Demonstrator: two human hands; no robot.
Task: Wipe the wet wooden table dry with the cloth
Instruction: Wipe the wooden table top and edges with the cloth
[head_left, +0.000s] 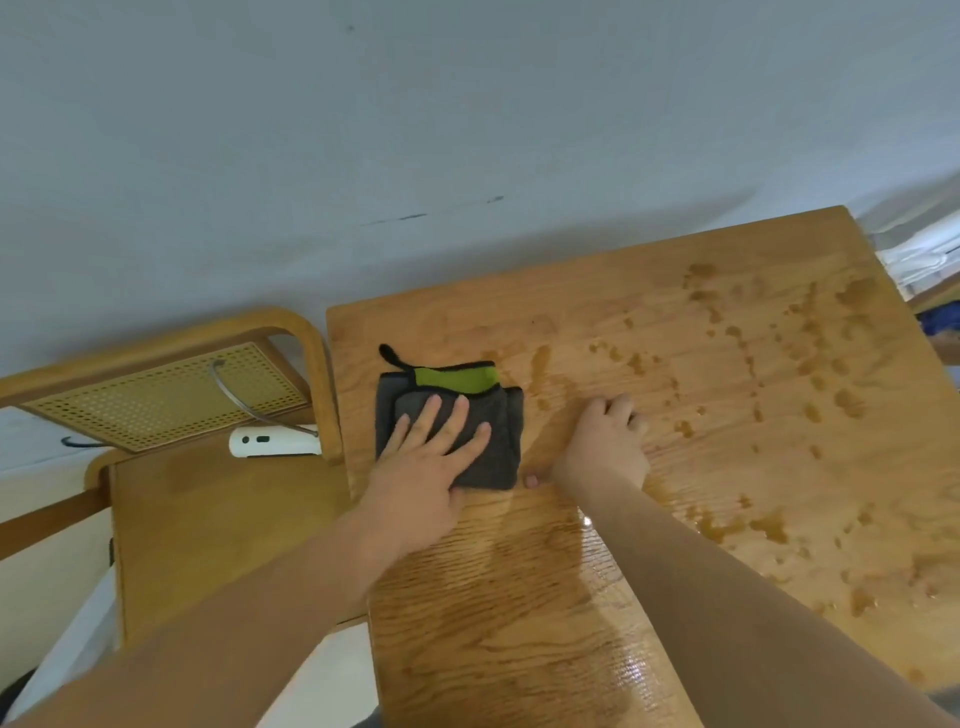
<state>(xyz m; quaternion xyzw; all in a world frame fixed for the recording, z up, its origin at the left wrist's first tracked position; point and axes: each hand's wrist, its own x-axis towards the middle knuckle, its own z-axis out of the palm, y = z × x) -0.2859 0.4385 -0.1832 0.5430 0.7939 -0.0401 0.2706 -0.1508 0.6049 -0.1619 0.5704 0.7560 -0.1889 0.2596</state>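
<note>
A pale wall (363, 130) runs behind a wooden worktop (519, 597), with a wooden chair (208, 519) just beside its left edge and a white device (275, 441) lying on the chair seat.

The 1 cloth (501, 447), grey with a green band and a black loop, lies folded on the far-left part of the worktop. The left hand (426, 467) presses it flat: that grip is wide, with the fingers spread straight over the fabric and not curled round it. The right hand (602, 447) rests on the bare wood just to the right of the cloth, apart from it. Its grip is narrow, the fingers bent under, and nothing shows inside it.

The job looks barely begun. The wood around the cloth shows only faint marks and seems the driest patch, though the sheen there is hard to read. Beads and puddles of water (769, 527) are scattered over most of the right half, from the far edge to the near edge. A glossy wet strip (628, 670) also lies along the near middle, beside the right forearm. By my reckoning well over half of the surface is left to wipe, so the cloth has to travel right and towards the near edge. With only 1 folded face in use, it may need turning as it soaks.
</note>
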